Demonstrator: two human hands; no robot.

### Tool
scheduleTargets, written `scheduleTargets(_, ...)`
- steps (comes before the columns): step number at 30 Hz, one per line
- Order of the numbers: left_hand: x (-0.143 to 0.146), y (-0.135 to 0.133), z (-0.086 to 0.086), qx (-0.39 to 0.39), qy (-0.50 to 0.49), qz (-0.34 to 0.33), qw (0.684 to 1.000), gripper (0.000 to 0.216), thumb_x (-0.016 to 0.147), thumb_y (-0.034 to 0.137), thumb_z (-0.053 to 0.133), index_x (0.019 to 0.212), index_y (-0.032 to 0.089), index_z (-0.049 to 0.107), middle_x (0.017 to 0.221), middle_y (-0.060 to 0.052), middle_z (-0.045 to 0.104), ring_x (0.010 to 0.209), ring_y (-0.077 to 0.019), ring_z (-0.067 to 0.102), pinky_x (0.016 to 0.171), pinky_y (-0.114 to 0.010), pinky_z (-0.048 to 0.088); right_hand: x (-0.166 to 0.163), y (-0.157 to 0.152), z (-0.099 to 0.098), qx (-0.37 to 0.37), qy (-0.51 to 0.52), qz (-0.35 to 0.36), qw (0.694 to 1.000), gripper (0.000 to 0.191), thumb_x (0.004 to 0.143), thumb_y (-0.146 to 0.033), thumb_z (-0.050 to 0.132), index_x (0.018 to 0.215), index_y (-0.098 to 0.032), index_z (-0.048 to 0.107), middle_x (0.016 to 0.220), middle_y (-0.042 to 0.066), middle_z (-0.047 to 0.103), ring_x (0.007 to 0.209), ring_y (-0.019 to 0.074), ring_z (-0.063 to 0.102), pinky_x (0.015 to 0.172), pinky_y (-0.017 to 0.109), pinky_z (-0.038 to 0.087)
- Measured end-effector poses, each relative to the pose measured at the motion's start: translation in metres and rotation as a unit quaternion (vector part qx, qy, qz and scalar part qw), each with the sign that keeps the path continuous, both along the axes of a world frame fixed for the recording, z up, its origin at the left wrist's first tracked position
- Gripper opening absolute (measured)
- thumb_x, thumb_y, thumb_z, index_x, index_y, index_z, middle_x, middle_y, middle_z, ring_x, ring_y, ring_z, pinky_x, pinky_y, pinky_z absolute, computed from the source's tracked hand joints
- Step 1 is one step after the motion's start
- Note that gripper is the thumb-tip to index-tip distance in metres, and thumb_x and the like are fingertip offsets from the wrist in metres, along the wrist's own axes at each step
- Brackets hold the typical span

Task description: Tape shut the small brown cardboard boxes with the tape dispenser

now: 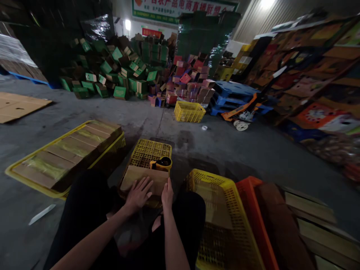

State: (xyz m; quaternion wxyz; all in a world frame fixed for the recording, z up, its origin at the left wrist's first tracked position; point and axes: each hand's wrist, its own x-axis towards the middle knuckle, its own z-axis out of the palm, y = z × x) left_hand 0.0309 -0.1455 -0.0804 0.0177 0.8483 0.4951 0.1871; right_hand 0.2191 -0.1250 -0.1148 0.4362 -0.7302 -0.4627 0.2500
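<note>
A small brown cardboard box (156, 175) lies across the near part of an upturned yellow plastic crate (150, 148) between my knees. My left hand (140, 193) rests flat on the box with its fingers spread. At the box's right end, my right hand (167, 193) grips the edge, thumb side up; its other fingers are partly hidden. Just behind the box, on the crate, sits a yellow and black tape dispenser (161, 163), which neither hand touches.
To the left, a yellow crate (17, 176) holds several taped boxes. On the right stand another yellow crate (237, 202) with cardboard inside and an orange crate (253, 183). Farther off are a yellow crate (189, 112), a tape roll (204, 128), a pallet jack (242, 110) and heaped boxes (120, 92).
</note>
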Motion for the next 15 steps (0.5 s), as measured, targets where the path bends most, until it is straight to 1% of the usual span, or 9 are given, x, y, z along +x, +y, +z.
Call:
scheduleTargets(3,-0.02,0.004,-0.001,-0.016,-0.007,0.018,1.0,0.054,0.102,0.037,0.045,0.155,0.029,0.039,0.159,-0.006,0.04,0.147,-0.0268,0.037,0.121,-0.053,0.023,-0.001,0.002,-0.001,-0.002,-0.003,-0.003,1.0,0.072,0.097,-0.051,0.02,0.146,-0.008,0.049,0.148,0.016,0.053,0.137,0.0223,0.05,0.114,0.036,0.039)
scheduleTargets(6,-0.041,0.009,-0.004,-0.03,-0.015,0.059,0.998,0.054,0.101,0.036,0.044,0.155,0.03,0.038,0.16,-0.006,0.039,0.148,-0.0281,0.035,0.121,-0.056,0.021,-0.002,0.002,0.0,-0.002,-0.013,-0.002,1.0,0.072,0.098,-0.05,0.018,0.147,-0.007,0.048,0.148,0.017,0.053,0.137,0.0229,0.051,0.113,0.036,0.04)
scheduleTargets(8,-0.054,0.011,-0.009,-0.033,-0.02,0.09,0.995,0.054,0.102,0.036,0.042,0.156,0.03,0.037,0.161,-0.006,0.037,0.149,-0.0289,0.032,0.122,-0.058,0.019,-0.003,0.001,0.004,-0.001,-0.023,0.002,1.0,0.07,0.099,-0.047,0.018,0.147,-0.006,0.047,0.148,0.018,0.052,0.137,0.0235,0.05,0.113,0.037,0.039)
scheduleTargets(10,-0.067,0.013,-0.015,-0.034,-0.029,0.119,0.992,0.055,0.103,0.039,0.039,0.156,0.027,0.036,0.163,-0.008,0.033,0.151,-0.0304,0.028,0.121,-0.06,0.02,-0.005,-0.002,0.011,0.002,-0.033,0.006,0.999,0.067,0.099,-0.043,0.02,0.149,-0.004,0.044,0.151,0.021,0.049,0.14,0.0254,0.046,0.115,0.041,0.037)
scheduleTargets(11,-0.073,0.013,-0.018,-0.035,-0.039,0.136,0.989,0.056,0.103,0.041,0.037,0.157,0.024,0.035,0.164,-0.009,0.029,0.152,-0.0313,0.025,0.12,-0.059,0.023,-0.007,-0.004,0.015,0.005,-0.054,0.004,0.999,0.066,0.1,-0.041,0.022,0.149,-0.003,0.042,0.153,0.022,0.045,0.143,0.0274,0.043,0.116,0.044,0.034)
scheduleTargets(13,-0.082,0.012,-0.022,-0.031,-0.072,0.169,0.983,0.062,0.104,0.046,0.036,0.158,0.018,0.031,0.166,-0.014,0.02,0.153,-0.0334,0.018,0.117,-0.057,0.031,-0.013,-0.009,0.027,0.012,-0.137,-0.002,0.99,0.062,0.101,-0.036,0.023,0.151,-0.003,0.04,0.158,0.024,0.036,0.148,0.0322,0.033,0.118,0.054,0.026)
scheduleTargets(15,-0.085,0.011,-0.022,-0.017,-0.105,0.187,0.977,0.067,0.103,0.05,0.037,0.159,0.015,0.027,0.168,-0.016,0.01,0.154,-0.0353,0.012,0.116,-0.055,0.034,-0.024,-0.014,0.038,0.022,-0.249,0.014,0.968,0.058,0.103,-0.031,0.023,0.152,-0.005,0.041,0.159,0.023,0.035,0.151,0.0348,0.025,0.119,0.061,0.017)
